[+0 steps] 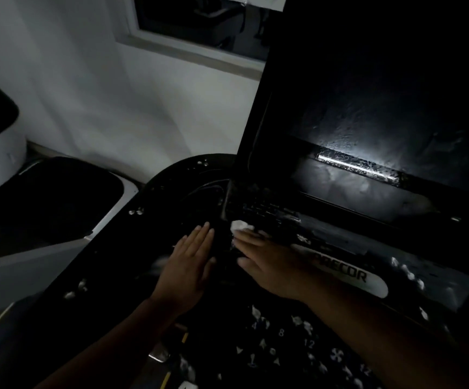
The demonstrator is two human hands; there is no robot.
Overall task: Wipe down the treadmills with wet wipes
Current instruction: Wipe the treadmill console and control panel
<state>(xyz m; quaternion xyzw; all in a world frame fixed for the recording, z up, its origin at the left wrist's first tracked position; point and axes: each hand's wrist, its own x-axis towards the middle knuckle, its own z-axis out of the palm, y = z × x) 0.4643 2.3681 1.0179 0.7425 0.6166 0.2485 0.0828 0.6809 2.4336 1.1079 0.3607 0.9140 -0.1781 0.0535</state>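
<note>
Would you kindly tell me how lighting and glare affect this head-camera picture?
Head view: dim overall, with much of the console lost in black; a bright glare streak crosses the screen; the left hand and the right hand pressing the white wipe are legible, slightly soft.

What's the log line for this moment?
step: wipe console | right hand: presses wipe | left hand: flat on console

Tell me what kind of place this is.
Probably a dim gym or fitness room: a treadmill console with a Precor badge, a dark screen and numbered keys.
</note>
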